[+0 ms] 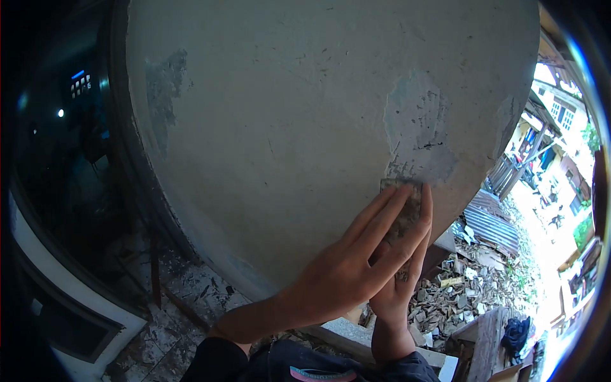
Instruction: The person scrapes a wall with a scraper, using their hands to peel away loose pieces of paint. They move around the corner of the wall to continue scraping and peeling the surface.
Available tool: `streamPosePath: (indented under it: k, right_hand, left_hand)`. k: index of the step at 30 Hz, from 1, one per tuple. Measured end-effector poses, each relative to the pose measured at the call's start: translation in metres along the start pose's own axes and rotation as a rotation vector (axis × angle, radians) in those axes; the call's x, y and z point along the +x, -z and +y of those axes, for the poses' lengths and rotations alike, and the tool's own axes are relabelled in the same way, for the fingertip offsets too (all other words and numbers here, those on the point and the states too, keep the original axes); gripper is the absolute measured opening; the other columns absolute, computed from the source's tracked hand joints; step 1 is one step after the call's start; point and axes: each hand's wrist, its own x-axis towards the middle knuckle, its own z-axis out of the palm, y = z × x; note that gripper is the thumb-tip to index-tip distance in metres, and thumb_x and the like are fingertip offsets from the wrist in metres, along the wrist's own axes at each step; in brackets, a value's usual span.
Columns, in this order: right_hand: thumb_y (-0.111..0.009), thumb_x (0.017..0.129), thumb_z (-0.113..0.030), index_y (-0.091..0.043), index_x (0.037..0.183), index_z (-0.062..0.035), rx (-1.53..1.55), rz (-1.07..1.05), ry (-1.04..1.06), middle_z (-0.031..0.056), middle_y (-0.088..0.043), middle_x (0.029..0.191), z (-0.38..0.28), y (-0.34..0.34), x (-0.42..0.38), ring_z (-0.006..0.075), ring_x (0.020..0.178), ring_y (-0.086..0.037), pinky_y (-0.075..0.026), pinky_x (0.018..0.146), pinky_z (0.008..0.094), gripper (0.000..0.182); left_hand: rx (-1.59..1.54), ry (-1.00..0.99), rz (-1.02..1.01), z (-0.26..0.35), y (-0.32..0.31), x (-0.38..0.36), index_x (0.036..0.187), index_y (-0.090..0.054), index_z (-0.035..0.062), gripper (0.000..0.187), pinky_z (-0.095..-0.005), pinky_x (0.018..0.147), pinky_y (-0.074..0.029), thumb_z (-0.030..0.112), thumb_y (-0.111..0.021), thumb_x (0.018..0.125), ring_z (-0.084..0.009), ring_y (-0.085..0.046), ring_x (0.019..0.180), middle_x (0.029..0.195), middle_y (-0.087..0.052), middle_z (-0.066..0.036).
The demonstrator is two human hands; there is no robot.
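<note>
A flat, mottled scraper (409,216) is held upright, its top edge against the painted wall (267,140). My left hand (347,267) reaches across from the lower left, its long fingers pressed down over the scraper's face. Below and partly behind it, my right hand (391,302) is closed around the scraper; most of that grip and the handle are hidden. Directly above the blade is a rough patch (420,121) where paint has come off, showing a pale bluish-grey layer with dark marks.
Another peeled patch (167,89) marks the wall's left side. A dark doorway (70,153) opens at the left, beside a littered floor (172,331). Rubble (452,296), corrugated sheeting (490,226) and wooden boards (487,344) lie outside at the right.
</note>
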Motion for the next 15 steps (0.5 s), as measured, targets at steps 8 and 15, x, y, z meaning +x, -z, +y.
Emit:
streamPosePath:
  k: [8, 15]
  right_hand:
    - [-0.059, 0.099, -0.009, -0.029, 0.156, -0.0034, -0.070, 0.135, -0.003, 0.0196, -0.036, 0.158, -0.009, -0.006, 0.006, 0.0347, 0.143, -0.041, -0.036, 0.116, 0.0408, 0.064]
    - [-0.054, 0.097, 0.001, -0.015, 0.160, 0.0037, 0.090, 0.049, -0.001, 0.0199, -0.020, 0.166, -0.003, -0.006, 0.022, 0.0323, 0.150, -0.030, -0.029, 0.121, 0.0431, 0.074]
  left_hand:
    - [-0.026, 0.000, -0.010, -0.001, 0.011, 0.012, 0.149, -0.050, 0.0101, 0.053, -0.0540, 0.113, -0.044, 0.007, -0.060, 0.097, -0.0448, -0.039, 0.144, 0.156, -0.036, -0.028]
    - [-0.022, -0.028, 0.047, -0.007, 0.009, 0.024, 0.149, -0.050, 0.0093, 0.057, -0.0542, 0.113, -0.045, 0.005, -0.062, 0.094, -0.0454, -0.039, 0.144, 0.156, -0.037, -0.027]
